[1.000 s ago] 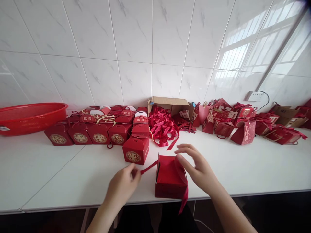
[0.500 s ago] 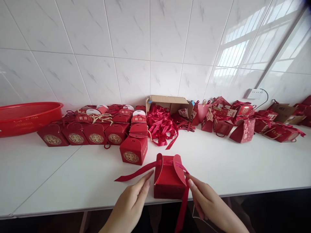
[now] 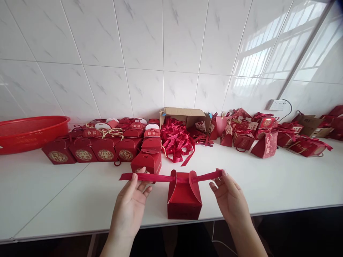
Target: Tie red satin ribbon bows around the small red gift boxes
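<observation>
Fingers of the left hand (image 3: 132, 200) and right hand (image 3: 227, 194) pinching a ribbon (image 3: 150, 177) taut, threaded through the box (image 3: 184, 200) near the table (image 3: 281, 185) edge.

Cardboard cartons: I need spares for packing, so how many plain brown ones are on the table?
2. One open carton stands against the wall behind the ribbon pile; another carton lies at the far right among the red bags. More may be hidden.

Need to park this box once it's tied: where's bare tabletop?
Bare table lies left of the left hand, below the red basket and row of boxes; also right of the right hand. Back edge is crowded.
</observation>
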The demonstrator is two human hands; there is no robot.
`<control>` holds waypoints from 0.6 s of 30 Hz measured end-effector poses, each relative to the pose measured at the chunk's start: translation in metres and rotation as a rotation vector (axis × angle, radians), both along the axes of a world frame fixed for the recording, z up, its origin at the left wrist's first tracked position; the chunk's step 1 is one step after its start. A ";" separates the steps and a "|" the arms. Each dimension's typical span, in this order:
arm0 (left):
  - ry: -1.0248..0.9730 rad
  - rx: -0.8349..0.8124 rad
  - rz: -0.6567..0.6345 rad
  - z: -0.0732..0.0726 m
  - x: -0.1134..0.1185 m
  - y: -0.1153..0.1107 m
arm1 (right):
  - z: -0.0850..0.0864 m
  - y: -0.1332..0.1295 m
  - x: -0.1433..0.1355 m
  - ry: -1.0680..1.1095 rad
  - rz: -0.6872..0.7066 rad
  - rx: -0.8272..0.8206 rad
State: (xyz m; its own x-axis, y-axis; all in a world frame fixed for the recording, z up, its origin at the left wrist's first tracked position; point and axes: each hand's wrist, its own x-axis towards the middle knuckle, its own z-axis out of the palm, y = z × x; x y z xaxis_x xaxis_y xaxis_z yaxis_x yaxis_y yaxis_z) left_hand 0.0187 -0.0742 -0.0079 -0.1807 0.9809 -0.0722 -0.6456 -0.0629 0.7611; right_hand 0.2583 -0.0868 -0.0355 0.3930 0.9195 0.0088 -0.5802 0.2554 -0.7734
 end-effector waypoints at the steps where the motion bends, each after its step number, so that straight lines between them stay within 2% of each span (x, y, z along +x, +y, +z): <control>1: 0.001 0.009 0.018 0.002 0.000 0.000 | 0.000 0.001 0.001 0.001 -0.019 0.000; 7: 0.049 0.060 0.121 0.010 -0.007 0.006 | 0.007 0.002 0.006 -0.070 -0.065 0.073; 11: 0.103 0.137 0.173 0.020 -0.007 0.013 | 0.020 0.004 0.013 -0.280 -0.163 0.149; 14: 0.218 0.239 0.221 0.037 -0.001 0.019 | 0.039 0.008 0.020 -0.470 -0.260 0.198; 16: 0.312 0.317 0.228 0.050 0.006 0.024 | 0.057 0.011 0.021 -0.586 -0.230 0.260; 18: 0.401 0.397 0.189 0.064 0.015 0.028 | 0.077 0.015 0.018 -0.676 -0.138 0.344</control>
